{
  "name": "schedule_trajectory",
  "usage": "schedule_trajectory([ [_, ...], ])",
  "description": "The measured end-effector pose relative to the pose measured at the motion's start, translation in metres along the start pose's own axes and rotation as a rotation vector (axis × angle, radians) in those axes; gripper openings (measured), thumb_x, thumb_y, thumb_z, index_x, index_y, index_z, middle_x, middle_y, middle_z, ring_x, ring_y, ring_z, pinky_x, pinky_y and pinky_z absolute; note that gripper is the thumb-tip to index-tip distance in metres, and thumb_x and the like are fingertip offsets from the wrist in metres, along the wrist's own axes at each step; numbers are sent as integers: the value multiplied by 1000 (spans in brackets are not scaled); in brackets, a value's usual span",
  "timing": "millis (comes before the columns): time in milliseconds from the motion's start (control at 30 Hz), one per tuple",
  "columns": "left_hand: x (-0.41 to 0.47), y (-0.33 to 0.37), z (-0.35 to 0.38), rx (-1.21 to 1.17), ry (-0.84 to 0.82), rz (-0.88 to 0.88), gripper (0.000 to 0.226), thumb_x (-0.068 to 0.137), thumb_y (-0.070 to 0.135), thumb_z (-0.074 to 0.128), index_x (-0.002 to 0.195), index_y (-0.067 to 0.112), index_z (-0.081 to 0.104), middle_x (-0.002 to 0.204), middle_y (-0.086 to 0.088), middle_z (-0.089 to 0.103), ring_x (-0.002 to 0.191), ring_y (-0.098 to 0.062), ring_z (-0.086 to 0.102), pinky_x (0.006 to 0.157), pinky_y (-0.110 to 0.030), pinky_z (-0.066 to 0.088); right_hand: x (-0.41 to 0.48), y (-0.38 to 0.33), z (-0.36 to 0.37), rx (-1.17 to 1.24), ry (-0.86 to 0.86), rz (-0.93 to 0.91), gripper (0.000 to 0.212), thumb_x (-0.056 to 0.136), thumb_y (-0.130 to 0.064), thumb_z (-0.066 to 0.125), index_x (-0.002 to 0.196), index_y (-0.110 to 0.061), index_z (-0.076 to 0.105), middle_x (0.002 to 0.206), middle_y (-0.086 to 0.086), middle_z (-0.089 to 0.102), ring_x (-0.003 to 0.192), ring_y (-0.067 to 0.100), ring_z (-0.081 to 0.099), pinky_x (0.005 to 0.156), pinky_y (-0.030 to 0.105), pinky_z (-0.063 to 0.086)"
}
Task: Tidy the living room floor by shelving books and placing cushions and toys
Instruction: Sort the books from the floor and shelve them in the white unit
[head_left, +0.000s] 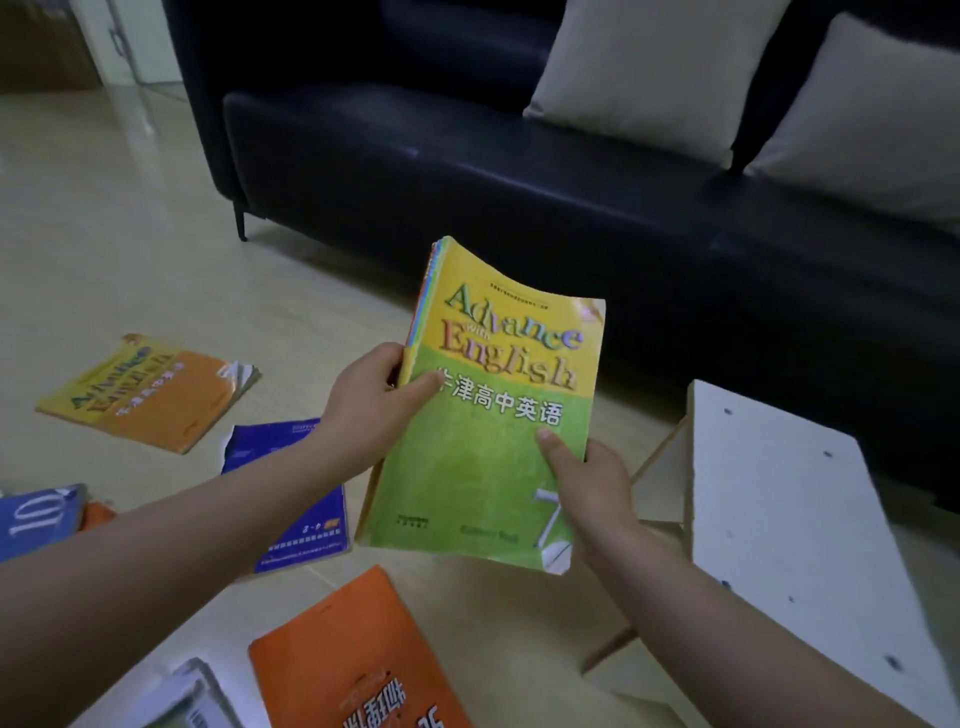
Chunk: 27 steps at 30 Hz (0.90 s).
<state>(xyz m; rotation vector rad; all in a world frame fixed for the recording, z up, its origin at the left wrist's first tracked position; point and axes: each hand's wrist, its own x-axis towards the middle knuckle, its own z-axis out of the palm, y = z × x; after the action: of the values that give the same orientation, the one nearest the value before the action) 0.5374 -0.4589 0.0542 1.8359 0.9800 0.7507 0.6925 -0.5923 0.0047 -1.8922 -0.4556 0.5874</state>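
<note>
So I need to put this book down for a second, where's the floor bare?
Bare floor left of the sofa, beyond the yellow-orange book. Crowded near you: blue book, orange book, white shelf.

Textbook (488, 415) held above the floor (104, 234), left hand (371, 410) at its left edge, right hand (597, 488) at its lower right. Loose books (150, 395) lie on the floor to the left; shelf unit (789, 519) stands right. Sofa (467, 171) behind, two cushions (649, 73) on its seat.

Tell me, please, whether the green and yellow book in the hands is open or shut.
Shut: the green and yellow book shows only its front cover.
</note>
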Motion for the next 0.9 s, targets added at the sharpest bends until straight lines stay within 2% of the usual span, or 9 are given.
schedule_trajectory([
  [33, -4, 12, 0, -14, -15, 17, 18, 90, 28, 62, 102, 15, 63, 90, 7, 67, 78, -6, 64, 59, -21, 45, -3, -11, -14, 0, -6, -25, 26, 90, -39, 62, 97, -15, 69, 91, 0, 72, 57, 1, 66, 61, 23, 51],
  [133, -13, 52, 4, -96, -60, 62, 11, 89, 29, 63, 97, 22, 62, 93, 8, 70, 77, -1, 67, 62, -18, 52, -5, -39, -57, 37, -9, -85, 25, 91, -35, 62, 103, -14, 68, 99, 3, 71, 75, 11, 68, 52, 16, 48],
  [200, -18, 78, 13, -134, -74, 86, 17, 87, 29, 65, 101, 19, 63, 96, 4, 71, 82, -8, 70, 72, -32, 58, -7, -51, -85, 65, -8, -104, 28, 92, -30, 62, 109, -9, 67, 103, 6, 70, 82, 16, 68, 47, 10, 46],
  [267, -26, 108, 30, -156, -72, 116, 20, 86, 28, 66, 103, 17, 63, 97, 3, 72, 85, -12, 70, 77, -42, 58, -9, -61, -118, 106, -13, -128, 29, 92, -27, 61, 113, -7, 67, 105, 8, 70, 88, 20, 68, 46, 10, 47],
  [433, -51, 169, 92, -222, -67, 227, 11, 85, 24, 68, 94, 22, 63, 91, 7, 72, 81, -6, 70, 74, -38, 59, -5, -62, -204, 179, 30, -150, 26, 91, -25, 62, 107, -5, 68, 98, 10, 72, 87, 23, 69, 47, 16, 50],
  [700, -92, 247, 248, -298, -307, 329, 14, 86, 20, 67, 98, 24, 64, 93, 9, 72, 83, -4, 69, 73, -29, 58, -12, 1, -379, 193, 286, -152, 23, 90, -28, 64, 100, -8, 69, 94, 9, 73, 85, 23, 71, 53, 21, 53],
  [800, -115, 266, 316, -316, -420, 366, 16, 85, 18, 68, 99, 25, 64, 94, 11, 72, 84, -3, 69, 74, -29, 58, -14, 41, -442, 190, 409, -118, 26, 89, -27, 65, 102, -4, 69, 96, 15, 72, 86, 29, 70, 61, 30, 56],
  [900, -132, 273, 367, -322, -477, 393, 17, 84, 21, 69, 99, 29, 63, 94, 13, 71, 83, 0, 68, 74, -27, 58, -16, 76, -485, 157, 492, -96, 29, 88, -29, 65, 101, -2, 68, 94, 15, 71, 85, 29, 70, 59, 28, 56],
])
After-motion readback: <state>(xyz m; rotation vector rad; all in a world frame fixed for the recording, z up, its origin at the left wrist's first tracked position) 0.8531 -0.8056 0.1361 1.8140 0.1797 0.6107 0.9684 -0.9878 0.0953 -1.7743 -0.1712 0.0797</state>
